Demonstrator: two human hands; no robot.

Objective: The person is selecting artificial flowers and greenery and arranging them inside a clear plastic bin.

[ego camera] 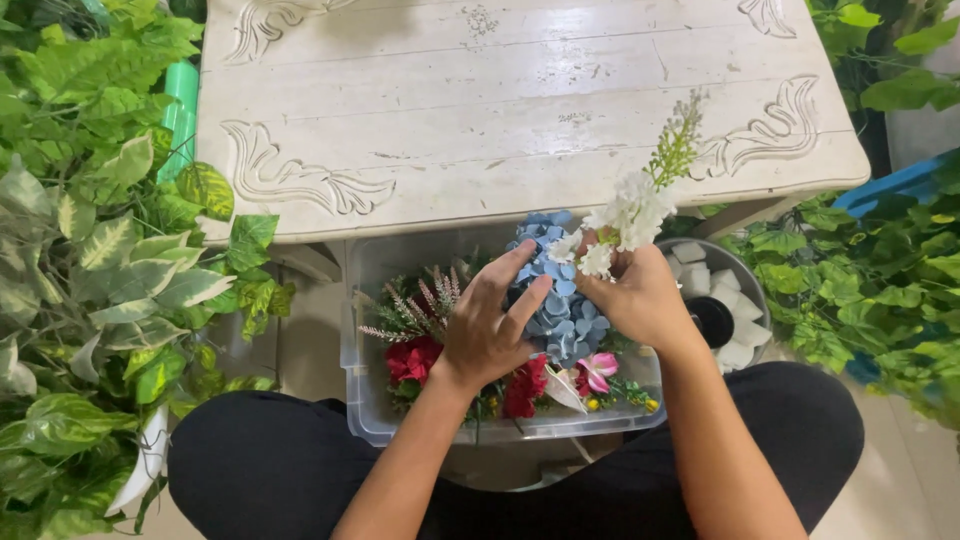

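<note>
**potted_fern:** Holding a white flower sprig up in the right hand, fingers closed round the lower stem. The sprig tilts up and to the right, its greenish tip reaching over the near edge of the desk, toward the near right corner.

**leafy_lou:** And the left hand?

**potted_fern:** Open, fingers spread, resting on a bunch of blue hydrangea blooms. It's touching them, not gripping anything. The blue bunch sits between the two hands.

**leafy_lou:** Where's all this sitting?

**potted_fern:** Inside a clear plastic bin on the floor, right against the person's crossed legs in black trousers, half tucked under the desk's near edge. The bin also has red flowers at the left, another red one near the wrist, a pink bloom by the front wall, and some pinkish spiky stems at the back left.

**leafy_lou:** Anything else around?

**potted_fern:** A round bowl just right of the bin, with white blocks in it, partly hidden by the right forearm. The desk is whitewashed wood with carved scrolls. Variegated leafy vines crowd the left side, greener foliage the right.
</note>
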